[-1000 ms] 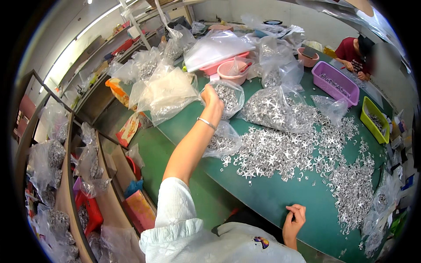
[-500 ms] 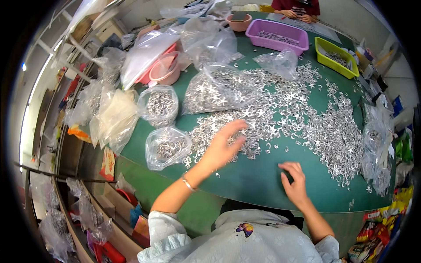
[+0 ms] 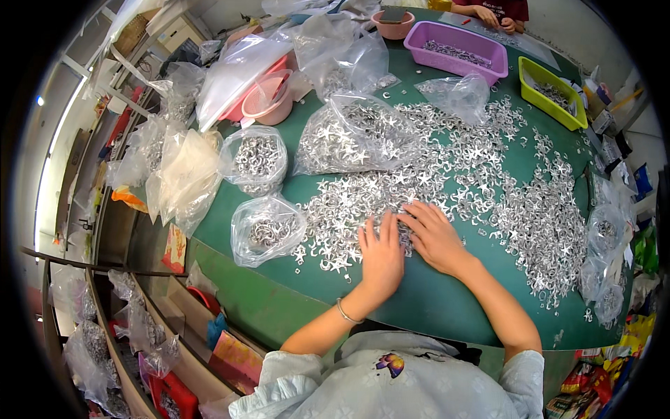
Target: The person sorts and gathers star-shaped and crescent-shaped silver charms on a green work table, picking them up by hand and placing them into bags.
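Note:
Small silvery metal pieces (image 3: 433, 183), some star-shaped and some curved like crescents, lie spread in a wide heap on the green table (image 3: 447, 300). My left hand (image 3: 382, 262) rests at the heap's near edge, palm down, its fingers stretched out and touching the pieces. Beside it my right hand (image 3: 440, 241) reaches in from the right with its fingers extended onto the same pieces, fingertips close to those of the left. Neither hand visibly grips anything, though what lies under the fingertips is hidden. A clear bag of star pieces (image 3: 352, 140) lies just beyond the heap.
Two opened clear bags of metal pieces, a taller bag (image 3: 257, 160) and a lower bag (image 3: 269, 234), stand left. Farther back are pink basins (image 3: 271, 110), a purple tub (image 3: 453, 64) and a yellow-green tray (image 3: 555, 110). Across the table a person's hands (image 3: 499, 21) work. Bags line the right edge.
My left hand has come down and nearer to me onto the heap's edge. My right hand has moved left and away from me, from bare table onto the pieces. The view has shifted slightly.

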The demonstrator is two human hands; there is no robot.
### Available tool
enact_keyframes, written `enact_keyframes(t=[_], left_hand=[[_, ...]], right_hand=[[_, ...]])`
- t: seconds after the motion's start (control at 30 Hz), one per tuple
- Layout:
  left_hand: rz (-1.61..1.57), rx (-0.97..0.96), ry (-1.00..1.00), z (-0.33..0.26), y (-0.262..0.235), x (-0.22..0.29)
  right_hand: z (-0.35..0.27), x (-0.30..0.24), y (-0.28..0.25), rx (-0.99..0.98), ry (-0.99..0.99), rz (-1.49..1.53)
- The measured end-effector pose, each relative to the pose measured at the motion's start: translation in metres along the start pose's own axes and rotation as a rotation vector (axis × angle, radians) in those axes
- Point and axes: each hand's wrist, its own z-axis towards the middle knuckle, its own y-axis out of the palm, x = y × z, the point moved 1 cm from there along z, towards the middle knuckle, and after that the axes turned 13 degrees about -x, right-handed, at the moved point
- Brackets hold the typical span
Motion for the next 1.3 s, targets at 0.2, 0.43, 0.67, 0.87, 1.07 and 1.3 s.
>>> enact_keyframes(t=[0.2, 0.43, 0.67, 0.87, 1.07, 1.3], left_hand=[[0.005, -0.018, 0.188, -0.005, 0.021, 0.045], [-0.538, -0.185, 0.4, -0.037, -0.008, 0.035], [-0.104, -0.069, -0.011, -0.046, -0.01, -0.02], [-0.144, -0.119, 0.014, -0.059, -0.017, -0.004], [-0.078, -0.065, 0.049, -0.037, -0.009, 0.002], [-0.063, -0.282, 0.342, -0.047, 0.01, 0.036]], right_hand=[[-0.057, 0.014, -0.02, 0.012, 0.091, -0.147], [-0.054, 0.009, -0.018, 0.241, 0.177, 0.068], [-0.031, -0.029, 0.003, -0.084, 0.023, -0.139], [-0.099, -0.009, -0.015, -0.107, 0.109, -0.14], [-0.145, 0.009, -0.039, 0.178, 0.328, -0.205], [-0.151, -0.007, -0.023, 0.317, 0.631, -0.15]])
